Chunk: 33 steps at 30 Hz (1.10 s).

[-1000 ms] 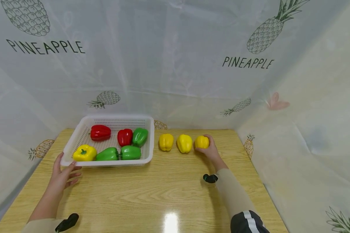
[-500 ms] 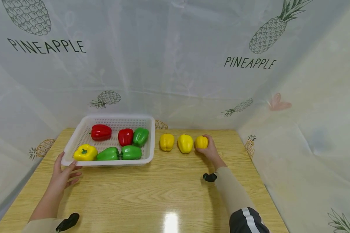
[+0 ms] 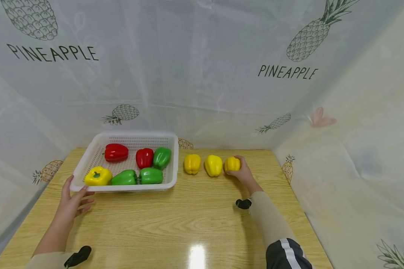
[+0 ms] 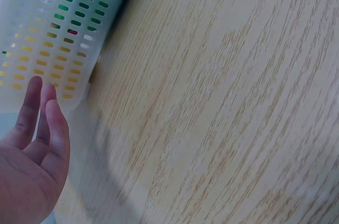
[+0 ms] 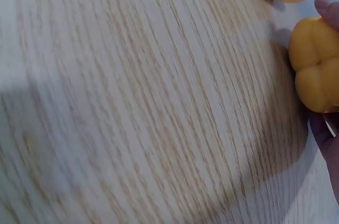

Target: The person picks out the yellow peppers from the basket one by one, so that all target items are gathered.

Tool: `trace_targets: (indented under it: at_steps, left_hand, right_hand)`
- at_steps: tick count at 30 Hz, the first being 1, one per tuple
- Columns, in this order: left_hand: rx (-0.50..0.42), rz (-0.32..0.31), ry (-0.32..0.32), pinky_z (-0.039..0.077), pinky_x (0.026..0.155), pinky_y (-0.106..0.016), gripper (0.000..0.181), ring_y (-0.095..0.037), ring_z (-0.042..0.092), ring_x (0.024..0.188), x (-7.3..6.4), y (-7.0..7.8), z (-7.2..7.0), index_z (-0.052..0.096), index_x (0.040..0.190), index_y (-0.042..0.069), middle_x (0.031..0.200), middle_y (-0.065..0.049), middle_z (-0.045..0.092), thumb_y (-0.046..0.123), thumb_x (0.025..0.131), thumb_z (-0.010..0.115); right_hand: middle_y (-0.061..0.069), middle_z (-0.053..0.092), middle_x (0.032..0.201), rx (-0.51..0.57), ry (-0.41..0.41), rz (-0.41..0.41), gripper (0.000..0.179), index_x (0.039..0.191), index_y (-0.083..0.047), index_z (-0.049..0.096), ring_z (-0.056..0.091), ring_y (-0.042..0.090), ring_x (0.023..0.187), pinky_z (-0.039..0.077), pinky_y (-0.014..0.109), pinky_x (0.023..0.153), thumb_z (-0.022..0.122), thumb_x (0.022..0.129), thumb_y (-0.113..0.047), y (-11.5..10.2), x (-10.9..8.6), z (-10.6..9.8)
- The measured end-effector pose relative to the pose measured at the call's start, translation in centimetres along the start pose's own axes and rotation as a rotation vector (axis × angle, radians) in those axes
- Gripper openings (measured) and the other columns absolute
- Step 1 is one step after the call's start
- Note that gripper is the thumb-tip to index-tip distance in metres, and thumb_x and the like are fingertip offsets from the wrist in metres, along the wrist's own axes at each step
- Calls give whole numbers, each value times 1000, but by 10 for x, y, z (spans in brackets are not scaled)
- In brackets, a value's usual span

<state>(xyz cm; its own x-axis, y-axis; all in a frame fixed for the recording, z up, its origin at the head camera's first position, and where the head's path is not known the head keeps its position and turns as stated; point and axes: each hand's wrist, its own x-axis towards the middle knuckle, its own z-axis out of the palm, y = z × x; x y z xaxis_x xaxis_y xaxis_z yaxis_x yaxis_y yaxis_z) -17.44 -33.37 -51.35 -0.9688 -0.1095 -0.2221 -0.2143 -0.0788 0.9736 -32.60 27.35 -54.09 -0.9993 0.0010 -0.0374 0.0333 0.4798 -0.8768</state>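
In the head view my right hand holds a yellow bell pepper at the right end of a row, thumb on one side and fingers on the other. The right wrist view shows the lobed end of this held pepper close up. Two more yellow bell peppers, one in the middle and one at the left, stand on the table beside it. My left hand rests at the near left corner of a white perforated basket. Its straight fingers reach the basket's wall in the left wrist view.
Inside the basket lie two red bell peppers, several green ones and a yellow one. The wooden table ends at the back against a pineapple-print curtain, which also hangs along the sides.
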Motion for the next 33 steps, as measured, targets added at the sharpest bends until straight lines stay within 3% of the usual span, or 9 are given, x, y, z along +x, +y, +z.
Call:
trace_targets:
  at_steps: [14,23,29,33]
  left_hand:
    - [32,7,-4,56,61,-27,81,-10,68,72,-1,7,-2,-17,150,46,85,17,68,31,104,47]
    - [16,18,2,57,61,-30,82,-13,69,72,1,5,-6,-14,150,49,86,14,70,34,102,50]
    - [21,9,-5,57,61,-29,82,-11,68,73,-2,1,-4,-16,150,47,87,15,69,34,103,49]
    - [21,-5,6,57,61,-28,82,-11,68,72,-2,0,-1,-16,150,47,85,15,69,35,102,50]
  right_hand:
    - [19,29,146,-55,-9,-3,81,150,-14,31,40,37,122,39,53,100,79,84,-18,0,-1,-5]
    - [20,26,149,-73,-27,-37,88,152,-12,28,37,38,127,35,54,104,80,82,-21,-5,-3,-6]
    - [20,19,153,-140,-24,-102,85,152,-11,28,26,41,137,26,60,109,79,84,-20,-25,-9,-15]
    - [18,23,154,-175,-17,-168,82,151,-9,32,20,39,141,21,60,111,79,84,-17,-42,-13,-18]
